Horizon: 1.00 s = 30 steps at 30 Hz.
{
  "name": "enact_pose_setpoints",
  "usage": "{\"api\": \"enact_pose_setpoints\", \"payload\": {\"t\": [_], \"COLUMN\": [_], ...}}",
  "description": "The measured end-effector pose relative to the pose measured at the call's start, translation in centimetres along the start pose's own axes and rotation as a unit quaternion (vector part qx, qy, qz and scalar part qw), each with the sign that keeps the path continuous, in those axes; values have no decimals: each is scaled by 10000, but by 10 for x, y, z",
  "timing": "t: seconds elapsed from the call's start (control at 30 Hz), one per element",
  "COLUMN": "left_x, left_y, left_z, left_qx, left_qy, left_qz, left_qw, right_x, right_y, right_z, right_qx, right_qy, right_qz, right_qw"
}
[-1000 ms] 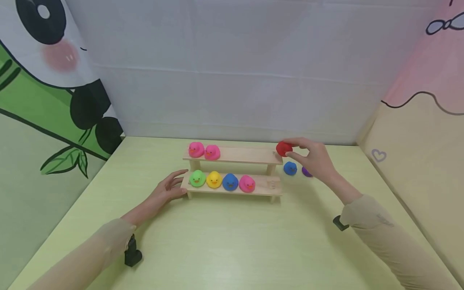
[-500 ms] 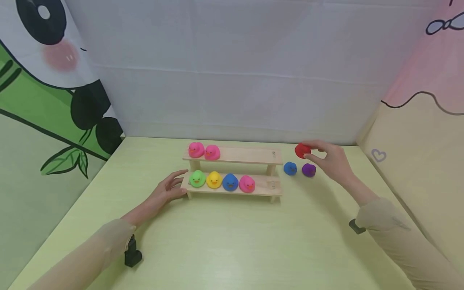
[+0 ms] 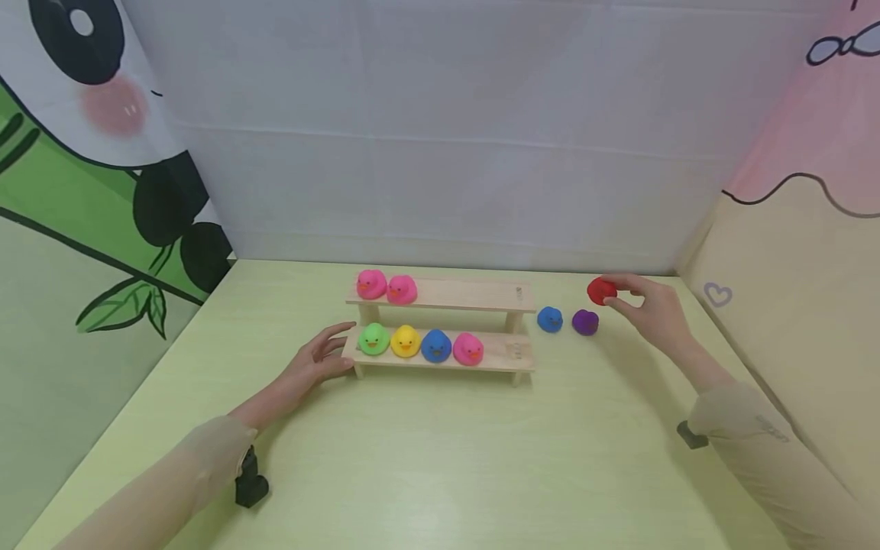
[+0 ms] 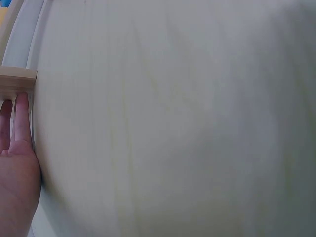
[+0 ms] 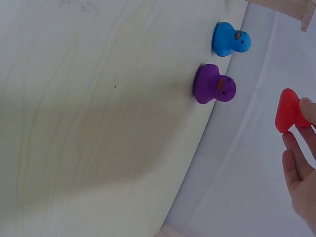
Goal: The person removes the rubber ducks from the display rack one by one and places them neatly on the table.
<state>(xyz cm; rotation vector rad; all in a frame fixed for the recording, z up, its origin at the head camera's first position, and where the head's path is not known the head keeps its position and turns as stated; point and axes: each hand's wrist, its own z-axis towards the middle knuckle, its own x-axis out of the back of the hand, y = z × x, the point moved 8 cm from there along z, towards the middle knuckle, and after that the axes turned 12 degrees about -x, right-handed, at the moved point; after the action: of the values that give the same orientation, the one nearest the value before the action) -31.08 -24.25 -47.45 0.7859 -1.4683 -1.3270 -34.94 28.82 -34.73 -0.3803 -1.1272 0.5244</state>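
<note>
A red rubber duck point(image 3: 601, 291) is pinched between the thumb and fingers of my right hand point(image 3: 653, 313), raised above the table at the right. My left hand point(image 3: 319, 355) touches the left end of a two-tier wooden rack point(image 3: 474, 294) with fairly straight fingers, as the left wrist view also shows. Two pink ducks point(image 3: 387, 287) sit at the left of the upper shelf. Along the lower shelf point(image 3: 505, 351) stand a green duck point(image 3: 374, 339), a yellow duck point(image 3: 406, 341), a blue duck point(image 3: 436, 346) and a pink duck point(image 3: 469, 349).
On the table just right of the rack stand a second blue duck point(image 3: 550, 319) and a purple duck point(image 3: 585, 322). A pale cloth backdrop point(image 3: 447, 198) rises behind the table point(image 3: 440, 458), with printed panels at both sides.
My right hand has moved rightward with the red duck, away from the right end of the upper shelf. The purple duck has come fully into view. My left hand has stayed put.
</note>
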Motion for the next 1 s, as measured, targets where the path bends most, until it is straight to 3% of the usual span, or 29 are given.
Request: {"api": "enact_pose_setpoints", "payload": {"t": [0.53,1.0], "left_x": [0,1], "left_y": [1,-1], "left_z": [0,0], "left_qx": [-50,-34], "left_qy": [-30,-50], "left_qz": [-19,-36], "left_qw": [10000,10000], "right_x": [1,-7], "right_y": [31,58], "right_z": [-4,-10], "right_qx": [140,67], "right_qy": [-16,-400], "right_qz": [-186,-403], "right_qw": [9997,9984]}}
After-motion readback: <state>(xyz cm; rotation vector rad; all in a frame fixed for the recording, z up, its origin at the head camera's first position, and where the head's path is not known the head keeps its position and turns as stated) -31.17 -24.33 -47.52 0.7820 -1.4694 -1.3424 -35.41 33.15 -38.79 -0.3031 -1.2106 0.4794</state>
